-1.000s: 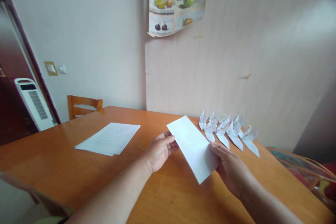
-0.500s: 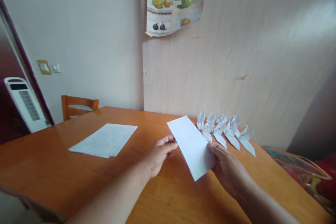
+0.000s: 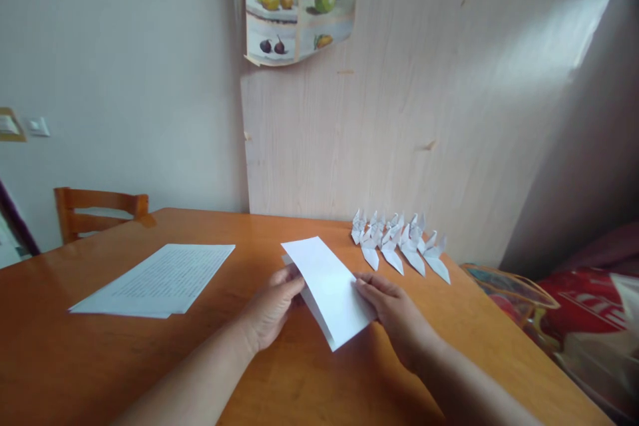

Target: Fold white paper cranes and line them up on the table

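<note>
The folded sheet (image 3: 332,296), a plain white piece, was located at the centre of the clock face, raised over the near part of the table (image 3: 282,386); 12 o'clock pointed toward the wall panel (image 3: 319,140).

The left hand (image 3: 274,309) gripped the sheet's edge at 9 o'clock, thumb uppermost; its fingertips were hidden behind the paper. The right hand (image 3: 392,309) gripped the opposite edge at 3 o'clock, thumb on the upper face and fingers beneath.

Completed: the sheet was doubled over into a long rectangle. At 2 o'clock, beyond the right hand, folded paper figures (image 3: 413,261) stood in two rows with raised, wing-like points; these appeared finished.

Outstanding: the layers gaped along the 7-to-9 o'clock side, so the fold was judged not yet pressed flat. No further crease was discernible on the upper face. Folding of this piece was therefore judged to be at an early stage.

Printed sheets (image 3: 154,279) lay in a loose, flat stack at 9 o'clock, well apart from the left hand, with no folds visible.
</note>
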Demonstrator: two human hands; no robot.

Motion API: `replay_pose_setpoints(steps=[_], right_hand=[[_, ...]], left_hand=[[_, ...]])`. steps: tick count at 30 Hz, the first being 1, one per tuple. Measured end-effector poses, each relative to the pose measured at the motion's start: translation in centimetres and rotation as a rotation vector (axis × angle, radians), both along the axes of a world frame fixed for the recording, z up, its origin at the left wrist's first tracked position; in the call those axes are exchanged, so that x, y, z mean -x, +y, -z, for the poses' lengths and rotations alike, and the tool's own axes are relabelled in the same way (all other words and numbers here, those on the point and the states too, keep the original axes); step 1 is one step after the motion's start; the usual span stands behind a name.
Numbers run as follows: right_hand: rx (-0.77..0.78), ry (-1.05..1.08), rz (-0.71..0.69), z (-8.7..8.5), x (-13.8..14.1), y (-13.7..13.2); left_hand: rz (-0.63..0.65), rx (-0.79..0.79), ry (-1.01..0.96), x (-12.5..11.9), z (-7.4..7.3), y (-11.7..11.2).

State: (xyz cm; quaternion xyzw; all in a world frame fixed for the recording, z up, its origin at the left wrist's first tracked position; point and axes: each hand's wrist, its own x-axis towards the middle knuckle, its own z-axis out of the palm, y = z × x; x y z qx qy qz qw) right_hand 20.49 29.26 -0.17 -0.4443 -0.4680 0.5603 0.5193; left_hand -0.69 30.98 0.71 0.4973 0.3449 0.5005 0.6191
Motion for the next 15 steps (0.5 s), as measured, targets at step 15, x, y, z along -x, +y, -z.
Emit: replay_pose_setpoints(steps=[15], right_hand=[[-0.305, -0.276, 0.068, -0.4, 0.1, -0.9]], left_hand=[[-0.043, -0.087, 0.356, 0.2, -1.0, -1.3]])
